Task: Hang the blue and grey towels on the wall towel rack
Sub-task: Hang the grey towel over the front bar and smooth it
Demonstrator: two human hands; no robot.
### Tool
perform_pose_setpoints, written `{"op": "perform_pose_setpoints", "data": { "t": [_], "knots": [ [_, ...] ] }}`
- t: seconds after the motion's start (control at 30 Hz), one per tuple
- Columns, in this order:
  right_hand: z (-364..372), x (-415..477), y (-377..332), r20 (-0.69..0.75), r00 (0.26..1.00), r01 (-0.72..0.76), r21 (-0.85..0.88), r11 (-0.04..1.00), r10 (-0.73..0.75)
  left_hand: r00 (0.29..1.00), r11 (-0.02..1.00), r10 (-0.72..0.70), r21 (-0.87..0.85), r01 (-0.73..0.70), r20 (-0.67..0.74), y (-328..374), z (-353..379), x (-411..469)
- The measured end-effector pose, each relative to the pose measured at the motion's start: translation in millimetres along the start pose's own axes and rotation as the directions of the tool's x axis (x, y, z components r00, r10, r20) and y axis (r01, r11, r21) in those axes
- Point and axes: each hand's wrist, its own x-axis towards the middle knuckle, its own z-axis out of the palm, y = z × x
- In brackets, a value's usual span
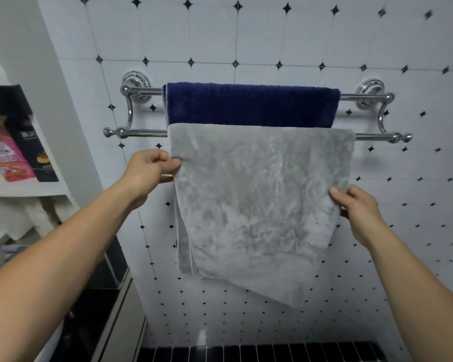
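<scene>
A chrome two-bar towel rack (139, 132) is fixed to the tiled wall. The blue towel (251, 104) is draped over its upper, rear bar. Over the lower, front bar hangs the grey towel (256, 205), its bottom edge slanting down to the right. My left hand (149, 169) pinches the grey towel's left edge just below the bar. My right hand (356, 207) pinches its right edge, lower down.
White wall tiles with small black diamonds surround the rack. At the left, a white shelf unit (24, 188) holds a pink packet (7, 155) and a black packet (41, 155). A dark tiled strip (259, 352) runs along the bottom.
</scene>
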Motion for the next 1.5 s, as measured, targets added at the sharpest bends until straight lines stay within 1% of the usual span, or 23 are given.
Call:
{"op": "perform_pose_setpoints", "data": {
  "t": [0.07, 0.1, 0.2, 0.3, 0.37, 0.43, 0.57, 0.67, 0.73, 0.83, 0.9, 0.97, 1.13, 1.17, 1.27, 1.43, 1.5],
  "knots": [
    [4.3, 7.5, -22.4, -0.013, 1.0, 0.029, 0.095, 0.995, -0.028, 0.999, 0.996, 0.038, -0.077, -0.037, 0.008, 13.3, 5.3, 0.8],
    [7.8, 11.0, -34.8, -0.014, 0.999, 0.048, 0.143, 0.988, -0.046, 0.998, 0.993, 0.056, -0.105, -0.057, -0.009, 20.2, 9.2, 1.1],
    [15.4, 23.8, -65.5, -0.066, 0.995, 0.083, 0.209, 0.974, -0.071, 0.985, 0.984, 0.059, -0.155, -0.084, -0.16, 37.7, 18.2, 8.1],
    [16.4, 35.4, -83.0, -0.163, 0.982, 0.129, 0.199, 0.972, -0.097, 0.95, 0.983, 0.008, -0.171, -0.065, -0.313, 48.1, 14.4, 21.1],
    [17.3, 37.6, -85.9, -0.153, 0.983, 0.127, 0.151, 0.98, -0.104, 0.928, 0.986, -0.023, -0.163, -0.041, -0.372, 45.4, 8.1, 27.4],
    [18.0, 37.6, -84.1, -0.136, 0.985, 0.118, 0.112, 0.987, -0.102, 0.92, 0.988, -0.041, -0.155, -0.021, -0.391, 40.3, 2.5, 30.1],
    [20.3, 34.7, -86.3, -0.088, 0.992, 0.095, 0.12, 0.988, -0.085, 0.931, 0.991, -0.014, -0.129, -0.036, -0.365, 33.2, -0.7, 23.6],
    [19.5, 32.1, -74.8, 0.01, 0.999, 0.039, 0.085, 0.996, -0.04, 0.957, 0.991, 0.024, -0.121, -0.062, -0.289, 15.8, 7.0, 4.2],
    [17.4, 28.5, -60.2, 0.082, 0.996, 0.019, 0.032, 0.999, -0.022, 0.971, 0.995, -0.003, -0.096, -0.021, -0.238, -0.5, 5.2, -4.7],
    [12.3, 27.9, -47.6, 0.094, 0.995, 0.011, 0.008, 1.0, -0.012, 0.984, 0.999, -0.029, -0.048, 0.02, -0.178, -14.3, -5.8, 1.5],
    [10.6, 27.4, -48.3, 0.104, 0.995, 0.006, 0.017, 1.0, -0.007, 0.988, 1.0, -0.004, -0.015, 0.001, -0.157, -15.7, -10.2, 7.5],
    [9.1, 26.3, -49.7, 0.137, 0.991, 0.006, 0.005, 1.0, -0.007, 0.991, 1.0, 0.002, -0.028, -0.006, -0.132, -15.3, -9.3, 9.2],
    [7.7, 26.6, -45.3, 0.168, 0.985, 0.04, 0.005, 0.999, -0.041, 0.996, 0.998, -0.037, -0.053, 0.042, 0.086, -26.1, -1.9, 1.6],
    [7.7, 27.0, -44.3, 0.164, 0.985, 0.041, 0.009, 0.999, -0.042, 0.995, 0.998, -0.043, -0.046, 0.048, 0.092, -30.0, -1.2, 0.7],
    [7.9, 32.7, -37.7, 0.118, 0.991, 0.065, -0.019, 0.998, -0.062, 0.999, 0.999, -0.029, -0.03, 0.03, 0.019, -34.4, -1.8, 4.4],
    [11.5, 35.0, -36.9, 0.117, 0.991, 0.072, -0.047, 0.996, -0.066, 0.999, 1.0, -0.004, -0.023, 0.003, -0.041, -31.4, -8.4, 15.1],
    [10.7, 37.8, -37.4, 0.088, 0.991, 0.107, -0.024, 0.994, -0.104, 0.998, 1.0, 0.0, -0.021, -0.001, -0.056, -28.3, -8.1, 16.6]
  ]
}}
